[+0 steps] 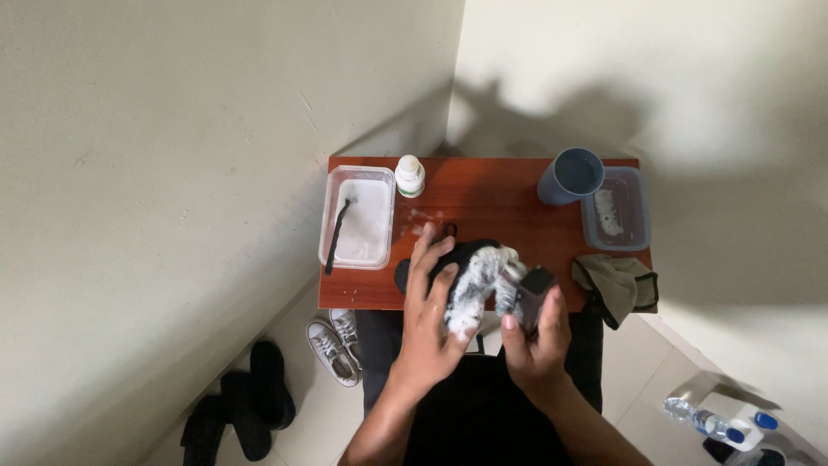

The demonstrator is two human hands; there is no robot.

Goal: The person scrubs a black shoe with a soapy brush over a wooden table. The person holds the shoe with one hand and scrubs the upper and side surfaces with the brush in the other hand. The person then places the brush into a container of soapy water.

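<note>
My left hand [429, 302] wraps around a black shoe [461, 259] covered in white foam, held over the front edge of a small reddish-brown table [483, 198]. Its fingers spread along the shoe's left side. My right hand [533, 332] grips a dark brush [532, 289] pressed against the foamy right side of the shoe. Foam clings to both hands and to the shoe's sole.
A clear tub [358, 217] of soapy water with a black lace stands at the table's left, a white bottle [410, 175] beside it. A blue cup [569, 176], a second tub [616, 210] and an olive cloth [617, 285] sit right. Shoes [335, 343] lie on the floor.
</note>
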